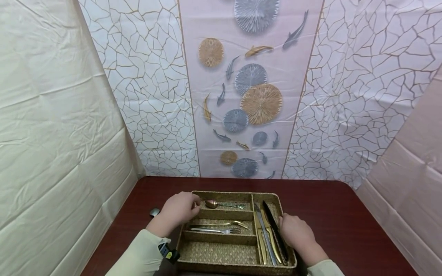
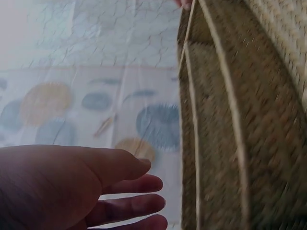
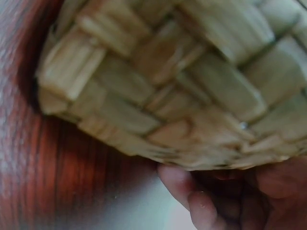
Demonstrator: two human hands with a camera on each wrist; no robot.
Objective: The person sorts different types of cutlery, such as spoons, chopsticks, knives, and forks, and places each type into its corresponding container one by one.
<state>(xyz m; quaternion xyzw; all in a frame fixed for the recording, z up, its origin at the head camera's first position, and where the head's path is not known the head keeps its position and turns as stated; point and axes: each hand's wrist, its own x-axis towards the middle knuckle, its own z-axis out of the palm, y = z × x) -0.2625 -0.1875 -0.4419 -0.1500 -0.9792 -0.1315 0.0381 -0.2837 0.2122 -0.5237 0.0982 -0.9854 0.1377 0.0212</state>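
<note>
A woven cutlery tray point(image 1: 221, 267) with several compartments lies on the table. At its right side my right hand point(image 1: 297, 234) grips the wall; in the right wrist view its curled fingers point(image 3: 204, 208) meet the woven edge. My left hand point(image 1: 179, 209) hovers by the far left corner, fingers loosely bent and holding nothing; the left wrist view shows its thumb point(image 2: 122, 163) apart from the tray. A spoon point(image 1: 224, 205) lies in the far compartment. Below it sit a gold fork point(image 1: 221, 224) and a silver fork point(image 1: 217, 230). Several knives point(image 1: 267, 234) fill the right-hand compartment, one of them black.
Left of the tray, partly behind the left forearm, another spoon point(image 1: 154, 212) lies on the dark red table point(image 1: 331, 203). A patterned cloth point(image 1: 241, 153) hangs behind the table, with plain cloths at both sides. A dark watch-like device point(image 1: 167, 251) is strapped on the left wrist.
</note>
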